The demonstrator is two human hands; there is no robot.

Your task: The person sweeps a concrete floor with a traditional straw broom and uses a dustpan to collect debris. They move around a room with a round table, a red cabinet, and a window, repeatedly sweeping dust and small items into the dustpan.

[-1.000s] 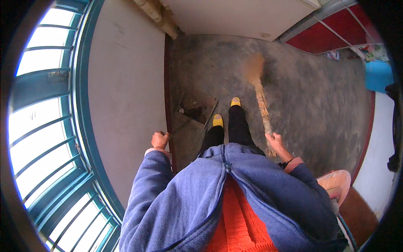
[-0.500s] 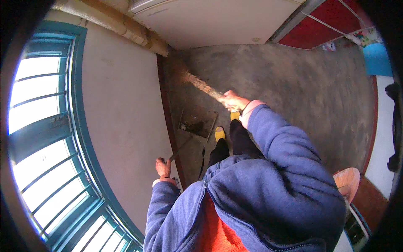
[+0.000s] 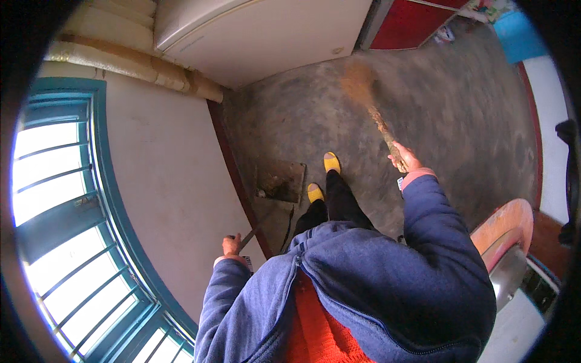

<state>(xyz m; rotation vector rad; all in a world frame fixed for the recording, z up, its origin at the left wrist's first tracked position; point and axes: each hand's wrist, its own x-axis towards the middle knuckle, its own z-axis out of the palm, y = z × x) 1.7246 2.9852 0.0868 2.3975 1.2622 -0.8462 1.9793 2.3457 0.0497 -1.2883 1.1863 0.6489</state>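
Note:
My right hand (image 3: 407, 158) is wrapped round the rough, pale handle of a short broom (image 3: 381, 126). The broom's reddish-brown bristles, smeared by motion, are on the floor near the white appliance. Low by the wall, my left hand (image 3: 232, 244) grips the thin dark handle of a dustpan (image 3: 295, 176). Its square pan lies on the floor beside my feet, with dark debris in it. Yellow slippers (image 3: 331, 161) are on my feet, just right of the pan.
A white appliance (image 3: 266, 42) stands ahead, next to a red cabinet (image 3: 411, 24). A wrapped pipe (image 3: 133, 69) runs along the wall below a blue-framed barred window (image 3: 57, 212). A blue container (image 3: 519, 36) is at far right. A round wooden board (image 3: 505, 221) stands near my right elbow.
The broom has swung from the wall corner to the right, away from the dustpan. My left hand still grips the dustpan handle, and my view has shifted slightly.

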